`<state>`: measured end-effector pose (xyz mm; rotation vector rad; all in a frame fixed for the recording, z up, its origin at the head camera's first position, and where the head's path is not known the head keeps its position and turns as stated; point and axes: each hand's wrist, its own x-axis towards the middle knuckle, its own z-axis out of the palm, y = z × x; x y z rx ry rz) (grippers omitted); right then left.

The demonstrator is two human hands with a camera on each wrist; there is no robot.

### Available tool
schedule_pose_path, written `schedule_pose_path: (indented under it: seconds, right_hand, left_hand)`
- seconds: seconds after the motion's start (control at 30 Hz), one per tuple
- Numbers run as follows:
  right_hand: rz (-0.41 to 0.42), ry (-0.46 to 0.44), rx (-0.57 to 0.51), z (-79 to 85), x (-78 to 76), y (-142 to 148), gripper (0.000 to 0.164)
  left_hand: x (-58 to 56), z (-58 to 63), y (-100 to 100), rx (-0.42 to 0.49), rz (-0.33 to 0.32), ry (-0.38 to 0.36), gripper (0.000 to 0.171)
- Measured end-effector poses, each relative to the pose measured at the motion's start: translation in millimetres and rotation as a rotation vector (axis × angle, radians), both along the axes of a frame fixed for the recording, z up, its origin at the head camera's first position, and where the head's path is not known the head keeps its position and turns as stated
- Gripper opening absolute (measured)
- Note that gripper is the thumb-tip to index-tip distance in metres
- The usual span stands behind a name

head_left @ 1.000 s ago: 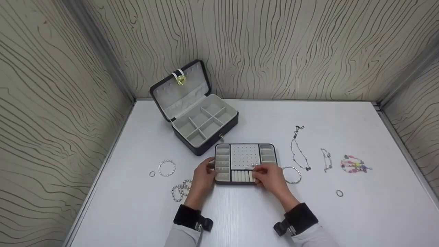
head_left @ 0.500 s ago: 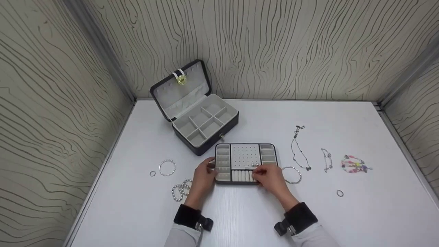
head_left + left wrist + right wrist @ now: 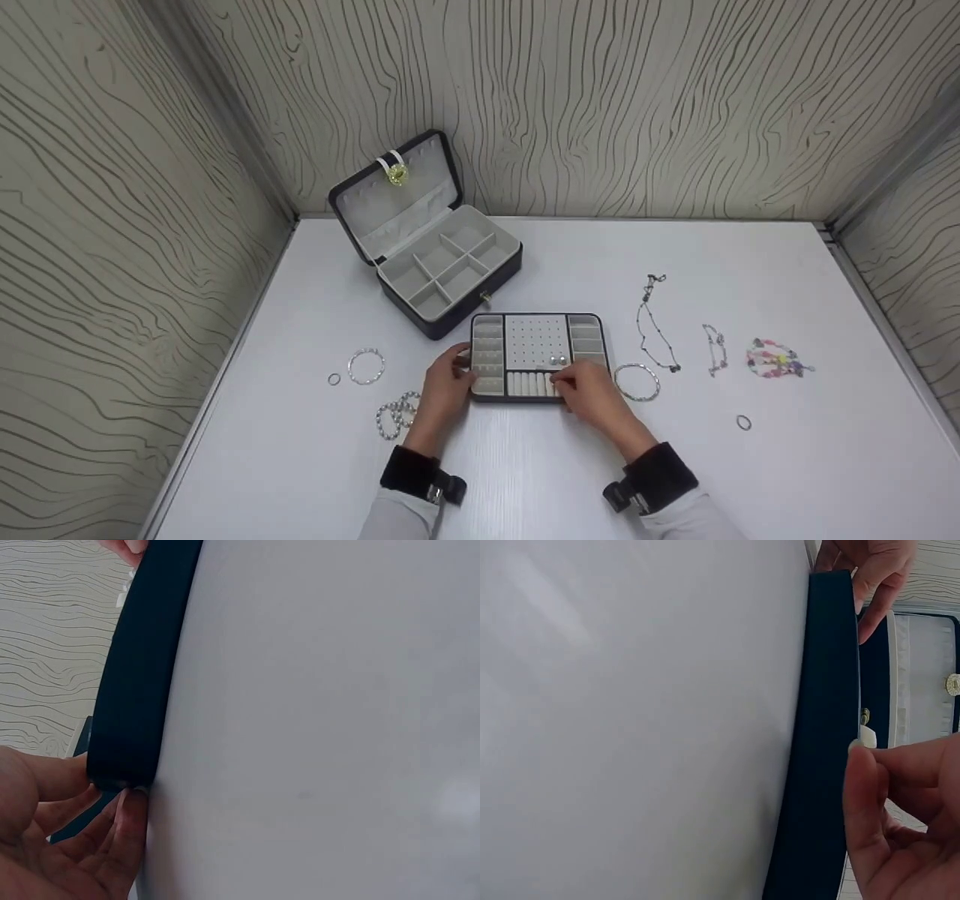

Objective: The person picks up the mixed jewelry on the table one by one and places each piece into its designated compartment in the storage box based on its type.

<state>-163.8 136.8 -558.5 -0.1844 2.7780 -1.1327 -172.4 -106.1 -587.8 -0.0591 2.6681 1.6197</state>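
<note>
A dark-edged jewelry tray (image 3: 525,399) lies flat mid-table, with small side compartments, a perforated earring panel (image 3: 534,334) and pale ring rolls (image 3: 525,384). Two pearl-like stud earrings (image 3: 559,360) sit at the panel's lower right. My left hand (image 3: 448,381) grips the tray's left end; in the left wrist view its fingers (image 3: 129,821) hold the corner. Over the right end of the ring rolls, my right hand (image 3: 596,390) has thumb and index finger pinched together. In the right wrist view these fingertips hide whatever small thing is between them.
An open jewelry box (image 3: 514,264) stands behind the tray. Left lie a ring (image 3: 334,379), a bracelet (image 3: 349,367) and beads (image 3: 384,427). Right lie a bangle (image 3: 658,384), a necklace (image 3: 640,326), a chain bracelet (image 3: 723,352), a colourful bracelet (image 3: 780,365) and another ring (image 3: 743,422).
My right hand has shifted very slightly at the ring rolls, showing more of the earrings. The left hand keeps its grip and the tray stays in place.
</note>
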Motion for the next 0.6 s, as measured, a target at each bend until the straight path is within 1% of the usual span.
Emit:
schedule_pose_path:
  seconds: [0.17, 0.23, 0.3, 0.5, 0.6]
  right_hand:
    - [0.117, 0.049, 0.023, 0.8, 3.5, 8.9, 0.021]
    - [0.148, 0.057, -0.012, 0.7, 5.5, 15.2, 0.024]
    - [0.162, 0.035, -0.084, 1.8, 8.7, 23.6, 0.028]
    - [0.128, -0.02, -0.271, 5.6, 24.7, 58.3, 0.035]
    - [0.064, -0.005, -0.262, 7.8, 33.1, 78.0, 0.036]
  left_hand:
    - [0.6, 1.5, 0.0, -0.003, 0.004, -0.005, 0.047]
    - [0.6, 1.4, -0.1, -0.001, 0.006, -0.006, 0.047]
    - [0.7, 1.2, -0.2, 0.003, 0.004, -0.008, 0.047]
    - [0.3, 0.4, -0.3, 0.001, -0.001, -0.008, 0.047]
    - [-0.8, 0.4, -0.5, -0.001, -0.001, -0.003, 0.046]
